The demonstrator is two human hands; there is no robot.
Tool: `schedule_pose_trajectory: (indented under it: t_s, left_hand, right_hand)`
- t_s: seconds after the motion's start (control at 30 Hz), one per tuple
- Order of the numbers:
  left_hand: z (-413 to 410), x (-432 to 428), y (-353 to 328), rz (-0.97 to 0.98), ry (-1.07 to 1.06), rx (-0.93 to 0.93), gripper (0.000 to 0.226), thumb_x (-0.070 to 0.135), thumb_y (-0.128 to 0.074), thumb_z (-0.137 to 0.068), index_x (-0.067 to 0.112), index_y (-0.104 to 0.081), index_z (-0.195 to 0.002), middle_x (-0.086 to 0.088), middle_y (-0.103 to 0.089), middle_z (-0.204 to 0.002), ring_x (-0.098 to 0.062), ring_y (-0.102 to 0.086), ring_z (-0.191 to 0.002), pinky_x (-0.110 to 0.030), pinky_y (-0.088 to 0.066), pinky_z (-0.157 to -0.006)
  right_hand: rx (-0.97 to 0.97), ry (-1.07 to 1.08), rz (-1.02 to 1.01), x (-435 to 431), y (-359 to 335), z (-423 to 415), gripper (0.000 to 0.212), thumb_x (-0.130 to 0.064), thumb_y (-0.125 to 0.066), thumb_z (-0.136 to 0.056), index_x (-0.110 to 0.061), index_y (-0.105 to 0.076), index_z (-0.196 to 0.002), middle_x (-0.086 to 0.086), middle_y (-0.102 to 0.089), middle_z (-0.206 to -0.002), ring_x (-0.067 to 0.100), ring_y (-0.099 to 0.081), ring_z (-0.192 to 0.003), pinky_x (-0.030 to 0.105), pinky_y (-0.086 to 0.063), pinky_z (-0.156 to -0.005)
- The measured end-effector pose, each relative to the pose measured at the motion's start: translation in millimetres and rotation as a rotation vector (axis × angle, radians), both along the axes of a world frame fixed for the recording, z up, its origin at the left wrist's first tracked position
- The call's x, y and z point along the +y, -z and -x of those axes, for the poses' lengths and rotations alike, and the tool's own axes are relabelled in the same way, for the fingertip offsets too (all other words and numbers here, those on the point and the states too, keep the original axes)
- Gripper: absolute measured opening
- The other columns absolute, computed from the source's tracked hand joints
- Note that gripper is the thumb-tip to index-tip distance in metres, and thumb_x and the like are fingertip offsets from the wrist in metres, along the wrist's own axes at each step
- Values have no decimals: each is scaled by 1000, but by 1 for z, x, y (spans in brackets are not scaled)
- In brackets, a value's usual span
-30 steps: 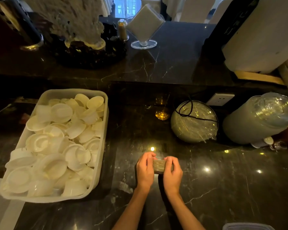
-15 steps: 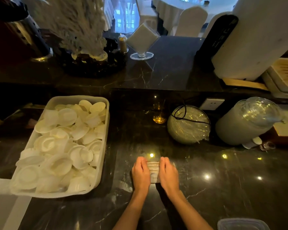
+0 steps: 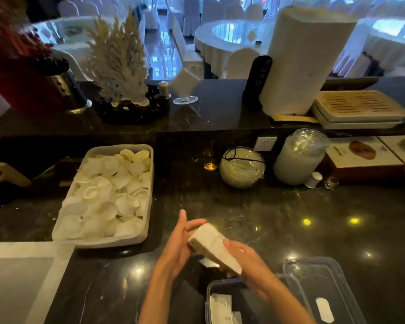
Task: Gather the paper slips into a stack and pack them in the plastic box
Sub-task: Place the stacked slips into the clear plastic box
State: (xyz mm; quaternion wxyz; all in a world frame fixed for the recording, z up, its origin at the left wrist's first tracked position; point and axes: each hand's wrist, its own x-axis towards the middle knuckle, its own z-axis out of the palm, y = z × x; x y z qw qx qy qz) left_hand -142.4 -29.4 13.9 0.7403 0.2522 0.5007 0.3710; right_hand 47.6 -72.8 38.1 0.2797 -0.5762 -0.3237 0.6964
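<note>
A thick stack of white paper slips (image 3: 214,244) is lifted off the dark counter, tilted, between both hands. My right hand (image 3: 248,263) grips its lower right end. My left hand (image 3: 179,242) presses flat against its left end with fingers stretched out. Just below the stack stands the clear plastic box (image 3: 222,300), open, with some slips lying inside. Its clear lid (image 3: 323,293) lies beside it on the right. One loose slip (image 3: 207,262) rests on the counter under the stack.
A white tub (image 3: 147,190) full of small white dishes stands at the left. A wrapped round bundle (image 3: 242,168) and a wrapped cylinder (image 3: 298,157) sit at the back. A white tray (image 3: 21,277) occupies the near left corner.
The stack was pressed together on the counter between both hands; now it is lifted and tilted above the plastic box. The view has tipped up, bringing box and lid into sight.
</note>
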Motion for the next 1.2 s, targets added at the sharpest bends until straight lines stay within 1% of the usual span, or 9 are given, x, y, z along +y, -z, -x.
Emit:
schedule_pose_trajectory:
  t_s: [0.07, 0.17, 0.27, 0.6, 0.7, 0.83, 0.97, 1.1, 1.2]
  left_hand:
    - [-6, -27, -11, -67, -72, -257, 85, 78, -42, -82, 15, -56, -138, -20, -67, -129, -28, -68, -112, -42, -53, -92]
    - [-31, -67, -16, -162, -111, -347, 107, 75, -76, -53, 28, -46, -143, -16, -62, -138, -32, -60, -125, -51, -47, -106]
    - [-42, -95, -7, -183, -198, -343, 101, 66, -87, -47, 39, -52, -138, -15, -71, -119, -29, -72, -97, -45, -61, -82]
    - [-50, -153, 29, -3, -354, -397, 61, 57, -57, -79, 19, -55, -126, -18, -72, -112, -27, -74, -86, -43, -63, -71]
    - [-56, -155, 24, -41, -287, -251, 78, 65, -78, -62, 16, -59, -120, -20, -72, -116, -31, -74, -94, -43, -62, -78]
    - [-58, -156, 25, -217, -175, -91, 71, 54, -86, -63, 18, -60, -118, -26, -68, -122, -40, -70, -105, -46, -61, -85]
    - [-57, -153, 22, -325, -29, -60, 69, 43, -86, -70, 20, -56, -128, -21, -67, -125, -40, -69, -108, -47, -60, -88]
    - [-45, -150, 19, -218, -68, -190, 88, 54, -88, -59, 12, -52, -126, -24, -69, -120, -38, -72, -97, -48, -62, -81]
    - [-44, -153, 25, -163, -27, -231, 85, 62, -85, -58, 11, -52, -119, -23, -71, -116, -36, -72, -97, -46, -61, -80]
  right_hand:
    - [234, 157, 49, -24, -8, 2, 44, -39, -60, -91, -3, -67, -114, 15, -72, -81, 18, -66, -60, 23, -50, -46]
    - [329, 232, 89, -58, -9, 18, 50, -41, -63, -86, -3, -65, -118, 22, -72, -88, 22, -66, -60, 23, -50, -44]
    - [298, 217, 132, -88, 0, 27, 52, -48, -68, -82, -11, -67, -118, 15, -75, -102, 22, -70, -76, 27, -53, -55]
    - [154, -53, 148, -138, 16, 2, 70, -64, -72, -68, -20, -64, -122, 4, -75, -111, 22, -71, -106, 41, -55, -96]
    - [299, 115, 233, -144, 16, 0, 51, -51, -60, -88, -16, -63, -125, 11, -73, -116, 26, -70, -108, 41, -56, -90]
    - [629, 341, 490, -138, 12, -8, 66, -54, -38, -95, -1, -57, -130, 27, -66, -120, 39, -64, -101, 46, -50, -86]
    - [728, 365, 483, -145, 14, -11, 62, -48, -47, -94, -2, -56, -135, 25, -52, -141, 37, -54, -119, 44, -34, -111]
    - [581, 159, 366, -153, 27, -18, 51, -19, -68, -87, -1, -56, -133, 27, -60, -131, 40, -62, -118, 50, -48, -102]
    - [390, -37, 247, -152, 23, -25, 61, -29, -79, -80, -5, -57, -131, 21, -65, -128, 35, -62, -120, 47, -50, -101]
